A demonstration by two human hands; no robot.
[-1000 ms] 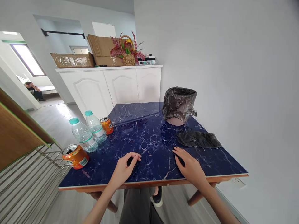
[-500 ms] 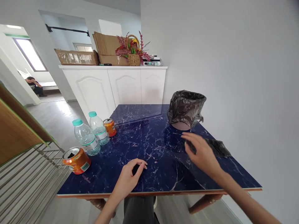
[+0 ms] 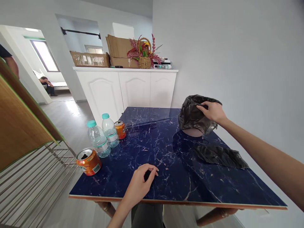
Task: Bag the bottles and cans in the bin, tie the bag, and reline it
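My right hand [image 3: 212,110] reaches across the blue marble table [image 3: 166,152] and grips the rim of the small bin lined with a black plastic bag [image 3: 192,117] at the far right. A loose black bag [image 3: 220,156] lies flat on the table nearer to me on the right. My left hand [image 3: 142,183] rests on the table near its front edge, fingers curled with the tips touching the surface and nothing in them.
Two water bottles [image 3: 98,139] and an orange can [image 3: 120,129] stand at the table's left side; another orange can [image 3: 89,162] lies tilted at the left corner. A metal rack [image 3: 30,183] is to the left. White cabinets [image 3: 128,88] stand behind, a grey wall on the right.
My right hand has lifted off the table near the front, moved forward past the loose black bag, and taken hold of the lined bin's rim. The left hand has stayed put.
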